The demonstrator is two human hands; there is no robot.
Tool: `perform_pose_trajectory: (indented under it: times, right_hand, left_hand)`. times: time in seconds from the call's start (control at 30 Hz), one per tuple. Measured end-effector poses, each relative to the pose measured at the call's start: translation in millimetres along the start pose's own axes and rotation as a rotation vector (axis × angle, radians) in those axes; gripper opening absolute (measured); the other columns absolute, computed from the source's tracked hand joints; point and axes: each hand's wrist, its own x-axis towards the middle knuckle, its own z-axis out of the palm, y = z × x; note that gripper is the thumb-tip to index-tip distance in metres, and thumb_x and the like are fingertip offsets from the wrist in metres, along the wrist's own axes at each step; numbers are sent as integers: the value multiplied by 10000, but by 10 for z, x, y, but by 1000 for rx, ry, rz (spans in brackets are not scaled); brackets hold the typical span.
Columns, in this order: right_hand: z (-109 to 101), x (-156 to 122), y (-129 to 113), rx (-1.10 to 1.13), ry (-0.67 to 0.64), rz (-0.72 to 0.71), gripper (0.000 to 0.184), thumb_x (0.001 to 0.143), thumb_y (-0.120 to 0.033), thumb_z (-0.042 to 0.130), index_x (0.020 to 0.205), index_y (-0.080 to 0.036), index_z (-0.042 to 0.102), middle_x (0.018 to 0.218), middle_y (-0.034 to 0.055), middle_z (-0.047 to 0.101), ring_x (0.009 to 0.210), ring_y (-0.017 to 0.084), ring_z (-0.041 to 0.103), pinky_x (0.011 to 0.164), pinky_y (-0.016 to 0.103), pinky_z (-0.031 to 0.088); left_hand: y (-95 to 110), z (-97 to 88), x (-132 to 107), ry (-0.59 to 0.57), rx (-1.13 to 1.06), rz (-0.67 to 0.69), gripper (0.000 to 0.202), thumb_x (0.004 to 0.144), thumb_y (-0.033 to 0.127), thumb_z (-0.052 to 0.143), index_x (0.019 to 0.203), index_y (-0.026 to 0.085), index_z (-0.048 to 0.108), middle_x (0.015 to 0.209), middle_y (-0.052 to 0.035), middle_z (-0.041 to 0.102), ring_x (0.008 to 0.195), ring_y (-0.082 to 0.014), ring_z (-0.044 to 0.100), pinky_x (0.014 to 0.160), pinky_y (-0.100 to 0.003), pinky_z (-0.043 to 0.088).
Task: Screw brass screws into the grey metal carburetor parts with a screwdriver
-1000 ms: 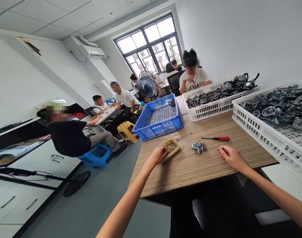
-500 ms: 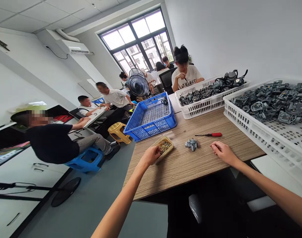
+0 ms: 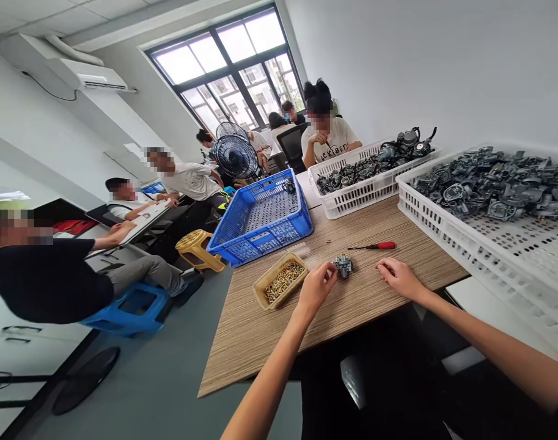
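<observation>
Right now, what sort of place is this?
Looks like a small parts workshop or assembly room: a white crate of grey metal parts, a tub of what look like screws, and a red-handled screwdriver on the table.

I get daylight from the window [image 3: 230,68], its upper panes [image 3: 264,30] blown white; the wall [image 3: 389,73] is evenly lit, soft grey; under the table [image 3: 255,333] my feed sinks to near-black; the left hand [image 3: 319,282] comes through reasonably crisp; the wide lens stretches the right crate [image 3: 471,260] at the edge; mosaic blocks blot out faces [image 3: 319,116].
</observation>
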Motion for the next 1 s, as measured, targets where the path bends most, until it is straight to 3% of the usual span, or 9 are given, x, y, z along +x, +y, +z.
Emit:
perform_pose_trajectory:
  times: [0.17, 0.43, 0.57, 0.77, 1.0]
  right_hand:
    - [2, -6, -30, 8, -8, -2, 304, 1060, -442, 488, 899, -249, 659, 789, 38, 677, 733, 221, 660, 689, 332, 526]
    - [-13, -15, -65, 2, -11, -5, 341, 1074, -479, 481, 873, -252, 636, 775, 32, 662, 743, 219, 650, 706, 335, 517]
    - [-20, -8, -72, -25, -8, -16, 292, 1059, -430, 494, 889, -245, 643, 820, 44, 690, 763, 220, 650, 751, 347, 522]
    - [-3, -6, -38, -35, -22, -16, 287, 1067, -393, 487, 869, -250, 637, 725, 20, 642, 757, 225, 641, 766, 350, 525]
    - [-4, -8, -39, -37, -18, -20, 283, 1071, -375, 494, 863, -244, 635, 793, 29, 661, 786, 219, 646, 795, 348, 529]
  left_hand:
    - [-29, 158, 67, -12, -49, -3, 68, 968, 198, 613, 925, 217, 663, 868, -9, 708, 717, -144, 634, 730, -264, 521]
    - [-51, 186, 58, -40, -53, -25, 74, 968, 210, 613, 921, 218, 670, 859, -2, 703, 712, -142, 617, 720, -259, 505]
    - [-30, 204, 48, -29, -61, -24, 80, 972, 204, 616, 924, 215, 679, 869, -13, 721, 730, -150, 631, 731, -265, 509]
    - [-23, 196, 36, -27, -8, -16, 107, 1006, 232, 606, 964, 222, 703, 915, -25, 741, 741, -156, 646, 752, -273, 536]
    - [-100, 240, 57, -36, 40, 17, 90, 1029, 229, 628, 1056, 233, 714, 978, -32, 758, 840, -185, 707, 814, -288, 546]
